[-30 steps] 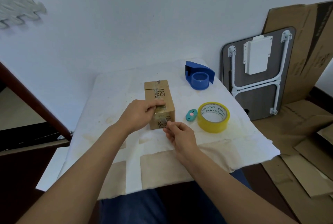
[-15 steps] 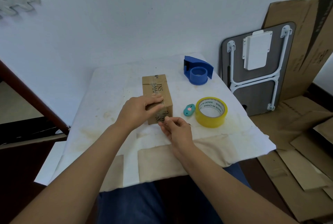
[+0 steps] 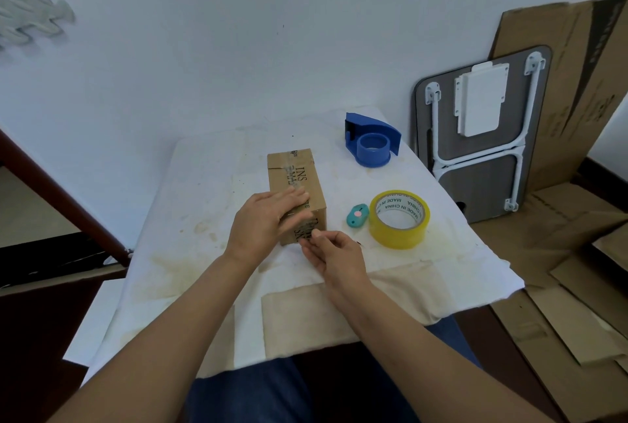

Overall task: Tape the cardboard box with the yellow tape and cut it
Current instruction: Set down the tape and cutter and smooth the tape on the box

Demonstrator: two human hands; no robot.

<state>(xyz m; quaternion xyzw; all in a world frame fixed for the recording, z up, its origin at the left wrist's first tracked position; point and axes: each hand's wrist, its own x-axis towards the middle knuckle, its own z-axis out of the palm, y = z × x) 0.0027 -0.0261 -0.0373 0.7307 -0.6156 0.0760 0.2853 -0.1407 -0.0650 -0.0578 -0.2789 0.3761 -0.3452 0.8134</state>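
Observation:
A small cardboard box [image 3: 299,171] with black print lies lengthwise on the white cloth-covered table [image 3: 204,218]. A shiny strip of tape runs along its top and down its near face. My left hand [image 3: 265,222] lies over the box's near top, fingers flat, holding it down. My right hand [image 3: 334,254] is at the near end face, thumb and forefinger pinched together against the taped lower edge; nothing shows between them. The yellow tape roll [image 3: 397,239] lies flat to the right of the box. A small teal cutter [image 3: 357,215] sits between box and roll.
A blue tape dispenser [image 3: 372,144] stands at the table's far right. A folded grey table [image 3: 475,157] leans on the wall beyond the right edge, with cardboard sheets [image 3: 577,286] on the floor. My legs are under the near edge.
My left hand's fingers went from curled over the box's near top edge to lying flatter across the top. My right hand stayed at the near face with small finger movements.

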